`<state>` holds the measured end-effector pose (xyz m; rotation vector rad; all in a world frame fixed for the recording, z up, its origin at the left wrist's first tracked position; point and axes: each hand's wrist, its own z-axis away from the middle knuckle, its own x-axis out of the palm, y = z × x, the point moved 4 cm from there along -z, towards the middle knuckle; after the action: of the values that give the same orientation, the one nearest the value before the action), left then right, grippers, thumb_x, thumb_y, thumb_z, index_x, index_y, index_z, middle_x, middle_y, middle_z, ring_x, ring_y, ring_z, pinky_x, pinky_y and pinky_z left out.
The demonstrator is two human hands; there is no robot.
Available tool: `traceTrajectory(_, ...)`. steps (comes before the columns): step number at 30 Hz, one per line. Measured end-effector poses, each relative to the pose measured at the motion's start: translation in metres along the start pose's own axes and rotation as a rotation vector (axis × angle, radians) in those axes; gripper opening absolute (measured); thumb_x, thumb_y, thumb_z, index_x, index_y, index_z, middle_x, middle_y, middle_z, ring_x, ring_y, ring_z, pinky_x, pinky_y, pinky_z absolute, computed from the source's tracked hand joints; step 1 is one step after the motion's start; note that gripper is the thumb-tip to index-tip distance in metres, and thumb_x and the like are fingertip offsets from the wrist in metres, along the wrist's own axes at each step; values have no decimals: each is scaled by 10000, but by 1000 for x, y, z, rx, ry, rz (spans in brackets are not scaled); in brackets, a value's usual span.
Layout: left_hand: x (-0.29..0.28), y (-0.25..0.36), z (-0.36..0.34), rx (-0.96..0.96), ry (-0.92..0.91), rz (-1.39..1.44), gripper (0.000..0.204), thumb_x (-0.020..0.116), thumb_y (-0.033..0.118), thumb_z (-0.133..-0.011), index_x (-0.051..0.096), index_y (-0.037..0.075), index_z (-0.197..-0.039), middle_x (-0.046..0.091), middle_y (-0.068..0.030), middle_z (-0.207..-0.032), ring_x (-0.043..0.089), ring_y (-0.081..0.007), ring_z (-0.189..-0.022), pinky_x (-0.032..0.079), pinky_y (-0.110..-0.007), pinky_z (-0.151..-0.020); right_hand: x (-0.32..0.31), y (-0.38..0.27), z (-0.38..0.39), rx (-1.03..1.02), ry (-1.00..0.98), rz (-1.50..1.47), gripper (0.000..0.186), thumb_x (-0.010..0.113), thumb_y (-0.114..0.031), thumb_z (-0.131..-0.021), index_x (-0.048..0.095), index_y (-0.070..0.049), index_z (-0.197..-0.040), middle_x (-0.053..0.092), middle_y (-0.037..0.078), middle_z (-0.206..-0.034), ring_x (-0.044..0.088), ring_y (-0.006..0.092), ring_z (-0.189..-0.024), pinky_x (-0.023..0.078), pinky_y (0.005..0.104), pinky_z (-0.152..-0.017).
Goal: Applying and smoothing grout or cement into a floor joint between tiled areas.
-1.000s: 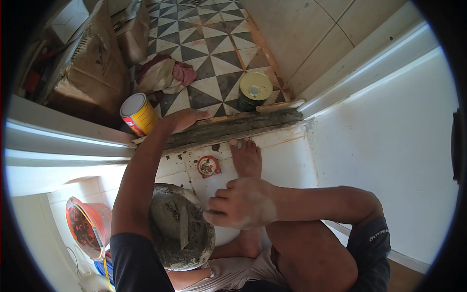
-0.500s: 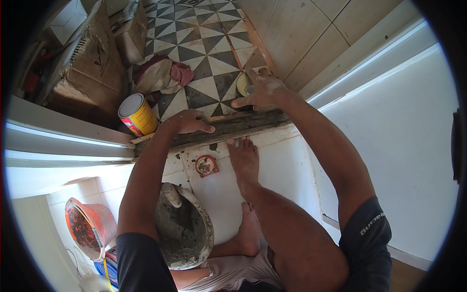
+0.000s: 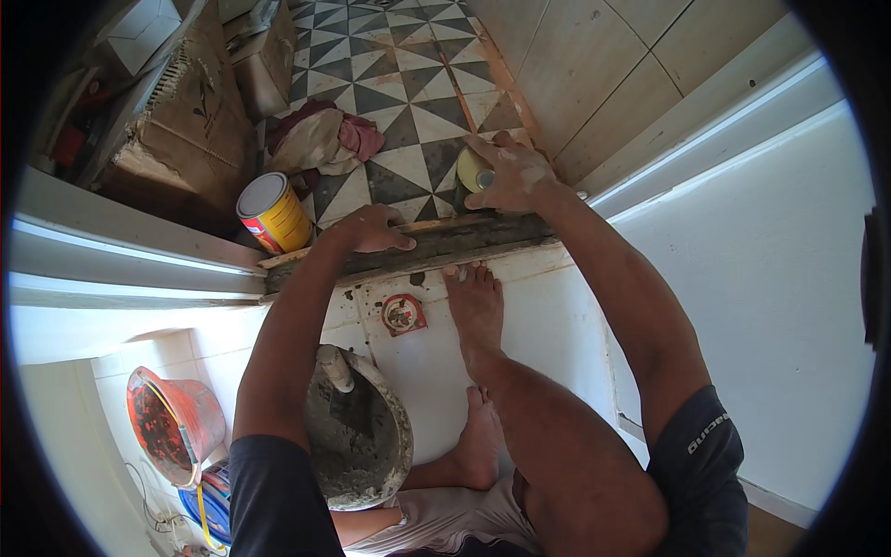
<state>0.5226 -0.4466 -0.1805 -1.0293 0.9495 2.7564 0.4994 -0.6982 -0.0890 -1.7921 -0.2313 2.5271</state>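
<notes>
A mortar-smeared threshold strip [image 3: 445,243] crosses the doorway in front of me. My left hand [image 3: 373,229] rests at its left half, thumb stretched along it and fingers slightly bent, with nothing seen in the grasp. Past the strip's right end, my right hand [image 3: 520,176] curves round a cream-coloured round object [image 3: 471,169] with a greyish centre; its kind does not show. Fingers lie above it and the thumb below. Close by my left forearm sits a bucket of grey mortar [image 3: 401,427], a trowel handle [image 3: 336,369] sticking up inside.
A red tape measure [image 3: 403,316] lies on the white floor by my foot. Beyond the left hand stand a yellow can [image 3: 278,218], crumpled cloths [image 3: 325,139] and a torn cardboard box [image 3: 176,139] on patterned tiles. An orange bucket [image 3: 200,418] stands lower left.
The view has shifted slightly, moving the scene right. My right thumb has come in closer to the round object, and my left hand has settled nearer the strip.
</notes>
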Motion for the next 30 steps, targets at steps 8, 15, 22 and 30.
traceTrajectory(8, -1, 1, 3, 32, 34, -32, 698, 781, 484, -797, 665, 27, -1311, 685, -207, -1258, 646, -350, -1171, 489, -433, -1007, 10, 6, -6, 10, 28, -19, 1216, 803, -682, -709, 149, -301, -1660, 349, 225, -1575, 428, 423, -1441, 388, 464, -1192)
traceTrajectory(15, 0, 1, 4, 9, 9, -29, 716, 787, 483, -790, 657, 26, -1326, 678, -209, -1277, 638, -347, -1199, 483, -419, -1025, 19, 6, -6, 11, 75, -43, 1235, 765, -753, -719, 122, -283, -1663, 340, 237, -1572, 391, 419, -1467, 377, 460, -1198)
traceTrajectory(22, 0, 0, 2, -8, -1, -24, 697, 806, 459, -779, 668, 25, -1307, 708, -199, -1219, 664, -339, -1148, 499, -417, -980, 18, 9, -8, 6, 40, -36, 1213, 720, -788, -745, 153, -233, -1662, 332, 231, -1592, 398, 410, -1465, 364, 452, -1202)
traceTrajectory(30, -1, 0, 0, 9, -21, -10, 702, 817, 469, -757, 681, 24, -1282, 707, -192, -1218, 664, -334, -1140, 501, -412, -967, 25, 24, -8, 41, 233, -273, 1190, 669, -803, -794, 225, -87, -1635, 385, 260, -1546, 424, 411, -1440, 385, 474, -1165)
